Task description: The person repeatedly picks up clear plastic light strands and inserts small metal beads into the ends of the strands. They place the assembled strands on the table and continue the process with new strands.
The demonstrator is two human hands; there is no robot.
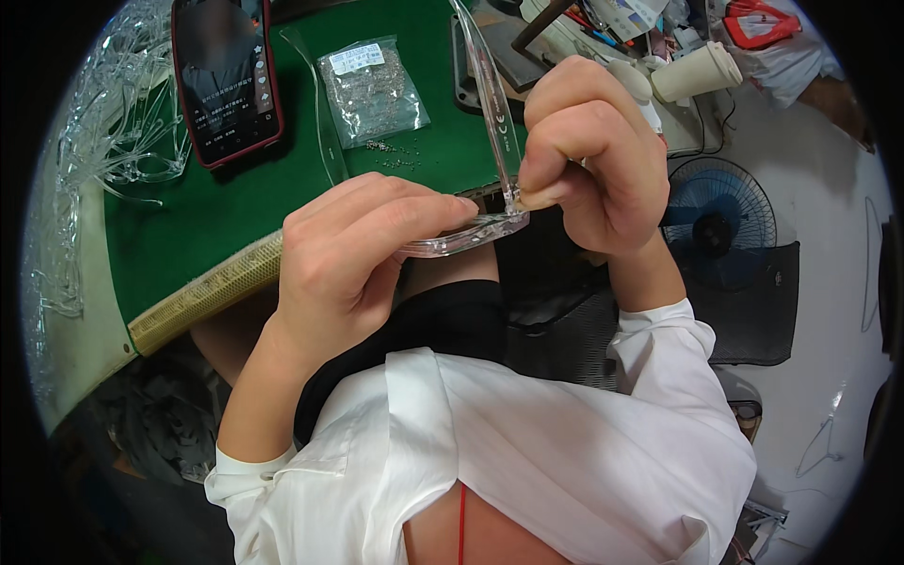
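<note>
A clear plastic eyeglasses frame [461, 241] is held over the table's near edge. My left hand [344, 250] is closed around its front, the fingers lying along the far side. One transparent temple [493, 99] extends away from the right-hand hinge, and another clear temple [323, 122] runs away from behind my left fingers. At the right-hand hinge, my right hand [603, 155] makes a pinch; whatever is between thumb and forefinger is hidden. Beyond the frame lies a clear bag of tiny metal parts [377, 99], with loose tiny metal pieces [388, 149] spilled beside it.
A phone in a red case [226, 85] lies on the green tabletop [179, 240]. Left of it is a pile of clear eyeglasses frames [122, 113]. A yellow strip [212, 292] lines the near edge. At right are a pale cup [692, 73] and a floor fan [720, 221].
</note>
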